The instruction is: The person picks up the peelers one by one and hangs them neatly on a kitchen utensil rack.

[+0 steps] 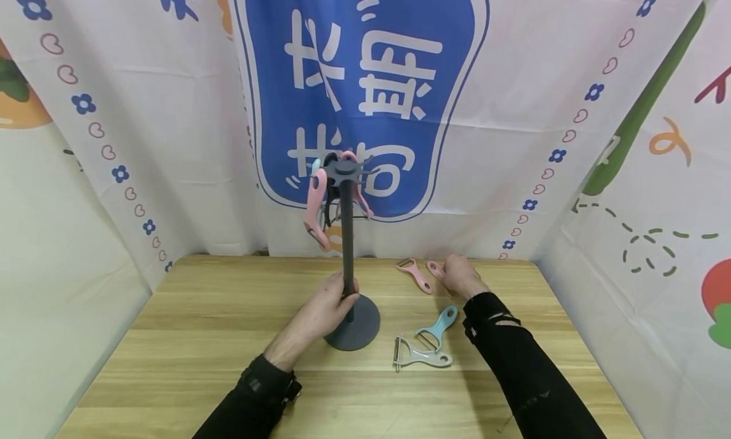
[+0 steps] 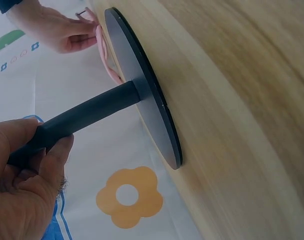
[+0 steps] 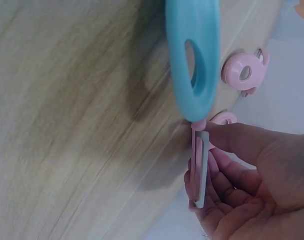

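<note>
A dark grey stand (image 1: 347, 248) with a round base (image 1: 356, 331) stands on the table. My left hand (image 1: 331, 302) grips its pole (image 2: 91, 111) low down, thumb and fingers around it. From the hooked top hang peelers: a pink peeler (image 1: 316, 204) at the left, a black one (image 1: 330, 198) and another pink one behind. At the table's back right, my right hand (image 1: 459, 275) holds a pink peeler (image 3: 198, 170) by its blade end, fingers curled. Beside it lies a second pink peeler (image 1: 419, 279). Nearer lie a light blue peeler (image 1: 444, 325) and a pale grey peeler (image 1: 425, 358).
The wooden table (image 1: 228, 337) meets a printed cloth (image 1: 200, 141) at its back edge, with more cloth on both sides. The stand rises between my arms, its hooks well above the table.
</note>
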{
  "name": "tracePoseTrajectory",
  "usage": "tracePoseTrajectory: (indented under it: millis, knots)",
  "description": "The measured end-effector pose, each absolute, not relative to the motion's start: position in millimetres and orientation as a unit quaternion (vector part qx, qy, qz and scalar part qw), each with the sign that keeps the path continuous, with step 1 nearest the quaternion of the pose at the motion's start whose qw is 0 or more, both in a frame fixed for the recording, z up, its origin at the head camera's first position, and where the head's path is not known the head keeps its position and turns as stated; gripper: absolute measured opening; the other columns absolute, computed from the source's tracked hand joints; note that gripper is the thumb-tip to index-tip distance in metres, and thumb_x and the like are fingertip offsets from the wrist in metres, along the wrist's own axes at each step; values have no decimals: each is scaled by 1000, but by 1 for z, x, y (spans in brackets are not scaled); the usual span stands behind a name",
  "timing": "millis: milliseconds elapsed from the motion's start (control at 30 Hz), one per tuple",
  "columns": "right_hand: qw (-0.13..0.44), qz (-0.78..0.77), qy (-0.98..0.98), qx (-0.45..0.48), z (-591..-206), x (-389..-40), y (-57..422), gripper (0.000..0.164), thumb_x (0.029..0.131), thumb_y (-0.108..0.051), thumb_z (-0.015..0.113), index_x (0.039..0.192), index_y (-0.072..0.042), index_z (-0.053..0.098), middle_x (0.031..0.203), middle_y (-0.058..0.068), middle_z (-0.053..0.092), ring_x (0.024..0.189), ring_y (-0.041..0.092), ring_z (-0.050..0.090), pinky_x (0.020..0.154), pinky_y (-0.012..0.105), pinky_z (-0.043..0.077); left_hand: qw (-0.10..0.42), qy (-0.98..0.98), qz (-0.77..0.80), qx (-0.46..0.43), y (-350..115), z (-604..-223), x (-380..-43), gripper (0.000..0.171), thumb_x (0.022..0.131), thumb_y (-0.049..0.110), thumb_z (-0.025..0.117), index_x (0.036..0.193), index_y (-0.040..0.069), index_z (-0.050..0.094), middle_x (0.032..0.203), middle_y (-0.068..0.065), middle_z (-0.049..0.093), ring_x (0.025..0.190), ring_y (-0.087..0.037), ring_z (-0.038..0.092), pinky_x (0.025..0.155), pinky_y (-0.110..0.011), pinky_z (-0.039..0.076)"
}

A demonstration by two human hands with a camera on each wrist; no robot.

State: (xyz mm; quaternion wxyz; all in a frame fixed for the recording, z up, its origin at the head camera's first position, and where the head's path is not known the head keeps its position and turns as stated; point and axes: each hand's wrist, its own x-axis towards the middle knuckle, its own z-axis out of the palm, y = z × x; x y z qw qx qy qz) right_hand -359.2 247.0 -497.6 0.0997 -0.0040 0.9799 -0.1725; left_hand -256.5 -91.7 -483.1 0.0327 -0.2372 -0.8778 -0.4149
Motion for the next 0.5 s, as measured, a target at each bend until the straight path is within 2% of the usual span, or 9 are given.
tracePoseTrajectory:
  millis: [133, 233, 367, 500]
  knots:
    - [107, -195, 975, -8, -494, -356, 246, 15, 98, -7, 66, 88, -1, 75, 75, 9, 70, 65, 21, 64, 58, 28, 50, 34, -878, -416, -236, -92, -483, -256, 9, 101, 8, 65, 106, 12, 59, 96, -1, 58, 85, -17, 58, 72, -37, 52]
    - [115, -222, 968, -5, -492, -353, 246, 9, 96, -1, 66, 100, 2, 74, 87, 13, 72, 71, 23, 65, 57, 30, 53, 34, -878, -416, -236, -92, -483, -256, 9, 101, 9, 65, 106, 13, 59, 96, 0, 57, 86, -17, 58, 73, -37, 52]
    - [119, -254, 960, 2, -491, -351, 247, 19, 94, 7, 65, 112, 5, 71, 106, 19, 70, 80, 27, 65, 54, 31, 55, 37, -879, -412, -236, -93, -484, -256, 9, 102, 11, 65, 106, 14, 59, 97, 0, 57, 86, -16, 58, 73, -36, 52]
    - [104, -263, 959, -1, -490, -349, 248, 29, 91, 12, 61, 118, 3, 68, 115, 18, 67, 90, 28, 63, 59, 30, 55, 38, -880, -410, -237, -93, -484, -255, 9, 102, 12, 65, 106, 14, 59, 97, 0, 57, 86, -16, 58, 72, -35, 52]
